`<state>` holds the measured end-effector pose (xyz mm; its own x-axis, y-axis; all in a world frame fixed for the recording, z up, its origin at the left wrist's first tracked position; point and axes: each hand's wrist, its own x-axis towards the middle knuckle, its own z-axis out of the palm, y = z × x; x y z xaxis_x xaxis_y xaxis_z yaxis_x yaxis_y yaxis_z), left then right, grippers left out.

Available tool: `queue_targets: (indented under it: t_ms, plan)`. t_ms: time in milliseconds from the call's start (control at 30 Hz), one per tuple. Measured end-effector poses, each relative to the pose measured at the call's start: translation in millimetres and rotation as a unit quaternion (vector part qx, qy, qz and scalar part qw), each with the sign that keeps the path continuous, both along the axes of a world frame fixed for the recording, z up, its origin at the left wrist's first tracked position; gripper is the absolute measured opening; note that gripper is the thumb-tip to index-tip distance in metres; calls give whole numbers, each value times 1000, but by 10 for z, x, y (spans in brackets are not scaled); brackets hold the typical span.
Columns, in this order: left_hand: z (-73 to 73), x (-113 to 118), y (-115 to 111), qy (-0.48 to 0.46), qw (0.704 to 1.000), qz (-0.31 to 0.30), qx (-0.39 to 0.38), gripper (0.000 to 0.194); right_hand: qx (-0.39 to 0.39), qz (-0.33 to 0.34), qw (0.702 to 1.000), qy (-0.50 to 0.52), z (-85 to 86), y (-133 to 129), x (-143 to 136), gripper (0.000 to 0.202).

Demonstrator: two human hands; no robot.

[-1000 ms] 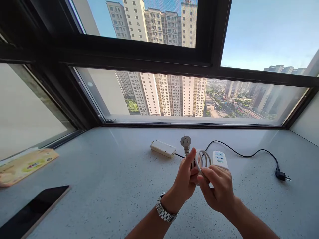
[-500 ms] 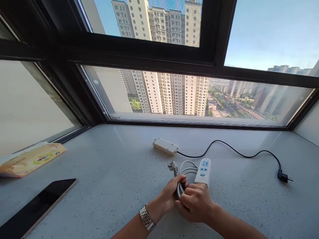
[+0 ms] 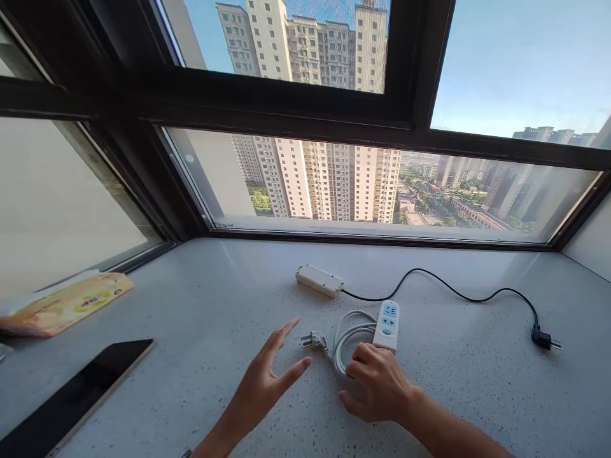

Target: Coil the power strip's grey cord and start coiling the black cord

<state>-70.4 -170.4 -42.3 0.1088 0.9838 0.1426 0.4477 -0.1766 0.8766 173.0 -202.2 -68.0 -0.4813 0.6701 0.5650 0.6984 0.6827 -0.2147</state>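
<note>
Power strip (image 3: pixel 387 323) sits just beyond our curled right hand (image 3: pixel 379 385), its coiled white cord (image 3: pixel 337 351) alongside; can't tell if we're gripping it. Our left hand (image 3: pixel 261 385) is spread, apart, near the white plug (image 3: pixel 316 340).

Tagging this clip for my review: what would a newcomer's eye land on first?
Likely the tall apartment blocks beyond the dark window frame. Below, on the speckled windowsill, a white power strip lies with its looped cable by the right hand, while the left hand, open, is near the cable's white plug.
</note>
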Motion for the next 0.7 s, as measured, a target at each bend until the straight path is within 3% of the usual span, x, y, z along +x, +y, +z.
queue_targets:
  t_ms: [100,200,267,367,500,567,700]
  plan:
    - [-9,126,111,143,973,-145,107,71,6,-20,999,37,-9,-53,-37,26]
    - [-21,337,208,242,932,-237,129,76,60,0,994,92,0,-109,-19,22]
    - [-25,459,236,272,919,-252,132,73,86,4,986,141,35,-130,27,17]
    - [-25,598,215,273,922,-236,140,70,64,-52,978,190,149,-106,129,12]
    - [-39,828,132,269,926,-229,133,69,-86,-121,984,93,388,-19,247,22]
    - [-43,989,95,268,922,-245,132,68,-195,-127,972,20,505,7,297,44]
    - [0,1368,32,258,901,-319,142,64,-362,-144,919,-62,647,-12,512,91]
